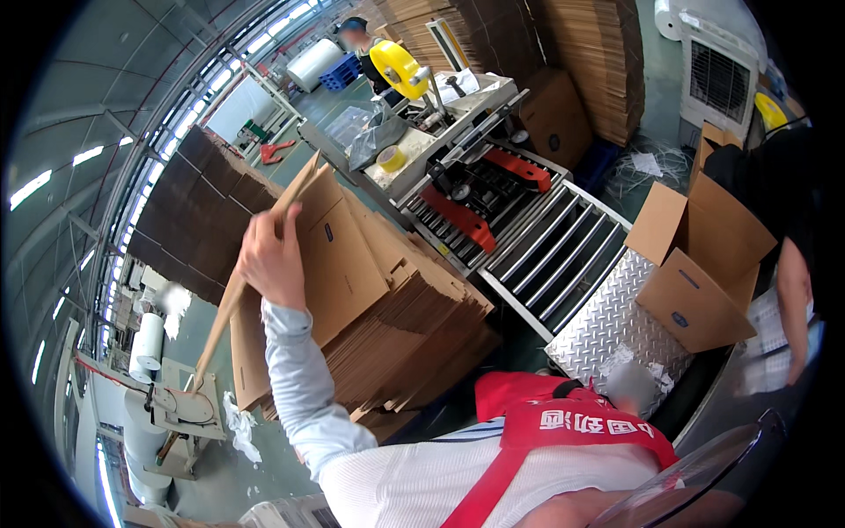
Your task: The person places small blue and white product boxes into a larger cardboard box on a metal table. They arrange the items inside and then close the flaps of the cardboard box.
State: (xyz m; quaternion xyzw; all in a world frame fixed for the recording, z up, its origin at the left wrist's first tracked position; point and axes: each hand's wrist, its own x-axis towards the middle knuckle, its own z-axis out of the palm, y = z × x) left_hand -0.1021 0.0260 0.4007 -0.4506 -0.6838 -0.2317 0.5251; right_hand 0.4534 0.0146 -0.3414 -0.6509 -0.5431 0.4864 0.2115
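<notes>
My left hand, in a pale blue sleeve, is closed on the upper edge of a flattened cardboard box. The board stands on edge, tilted, and is seen nearly edge-on. Right beside it is a tall stack of flattened brown cartons, with some upper sheets leaning and uneven. My right hand does not show.
A roller conveyor with a red-railed carton-taping machine lies beyond the stack. An open carton sits on a diamond-plate metal surface, near another person's bare arm. More flattened cartons stand behind my hand.
</notes>
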